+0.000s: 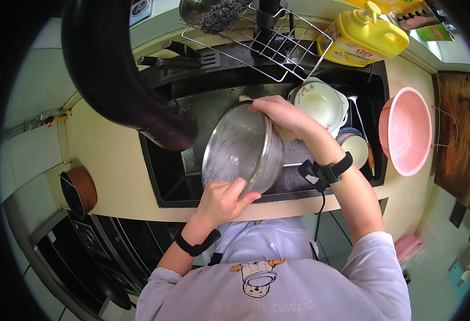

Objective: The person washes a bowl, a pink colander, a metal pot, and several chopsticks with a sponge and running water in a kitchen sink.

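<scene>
A large round stainless steel basin (235,142) is tilted on its side above the black kitchen sink (215,91). Gripping its near rim, my left hand (221,199) has the thumb at the outside. At the far rim is my right hand (278,114), its fingers over the edge; a pale cloth-like thing shows partly behind it. White floral bowls (319,105) stand in the sink to the right of the basin. Nearer me are a smaller white bowl (354,149) and a long utensil with a wooden handle (371,158).
A wire rack (275,44) with a steel scrubber spans the sink's back. Behind stands a yellow detergent jug (363,38). A pink plastic basket (406,131) and a wooden board (461,136) are at right. Knives (179,60) lie back left; a large black curved object (110,72) blocks the upper left.
</scene>
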Tool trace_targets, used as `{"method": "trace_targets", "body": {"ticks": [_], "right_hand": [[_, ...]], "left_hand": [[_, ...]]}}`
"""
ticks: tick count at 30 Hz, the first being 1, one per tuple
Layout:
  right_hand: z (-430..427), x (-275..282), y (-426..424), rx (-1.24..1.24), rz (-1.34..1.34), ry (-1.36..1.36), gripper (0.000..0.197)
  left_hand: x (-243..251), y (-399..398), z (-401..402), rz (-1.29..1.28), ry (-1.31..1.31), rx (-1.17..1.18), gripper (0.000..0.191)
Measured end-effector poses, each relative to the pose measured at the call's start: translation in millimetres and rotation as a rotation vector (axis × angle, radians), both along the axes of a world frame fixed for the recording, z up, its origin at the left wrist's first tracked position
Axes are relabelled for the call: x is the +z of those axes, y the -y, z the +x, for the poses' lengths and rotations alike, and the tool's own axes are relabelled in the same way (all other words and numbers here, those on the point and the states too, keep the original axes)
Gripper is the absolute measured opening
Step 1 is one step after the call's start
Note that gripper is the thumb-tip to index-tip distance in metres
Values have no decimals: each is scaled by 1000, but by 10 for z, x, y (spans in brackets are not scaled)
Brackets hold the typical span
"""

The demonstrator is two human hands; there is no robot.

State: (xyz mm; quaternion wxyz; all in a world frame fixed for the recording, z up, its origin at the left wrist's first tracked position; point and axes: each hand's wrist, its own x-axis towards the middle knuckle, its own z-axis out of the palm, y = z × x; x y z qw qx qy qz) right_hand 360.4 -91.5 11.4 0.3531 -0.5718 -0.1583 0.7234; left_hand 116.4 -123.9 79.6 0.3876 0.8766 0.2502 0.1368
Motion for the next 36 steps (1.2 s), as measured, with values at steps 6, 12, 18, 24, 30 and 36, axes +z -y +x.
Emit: {"method": "trace_targets", "body": {"ticks": [6, 12, 18, 24, 30, 36], "right_hand": [[-500, 270, 286, -27, 402, 795, 70], [-791, 336, 363, -29, 483, 990, 69], [29, -184, 11, 154, -66, -7, 16], [-273, -14, 231, -156, 53, 263, 54], [-805, 454, 461, -81, 505, 1300, 66], [96, -39, 118, -11, -54, 57, 17]], "left_hand": [[-134, -126, 125, 57, -154, 31, 30], [-258, -179, 113, -27, -97, 222, 23], [104, 34, -105, 9, -71, -78, 31], [1, -262, -82, 1, -179, -54, 26], [-213, -246, 251, -33, -66, 185, 25], [84, 30, 78, -26, 29, -54, 30]]}}
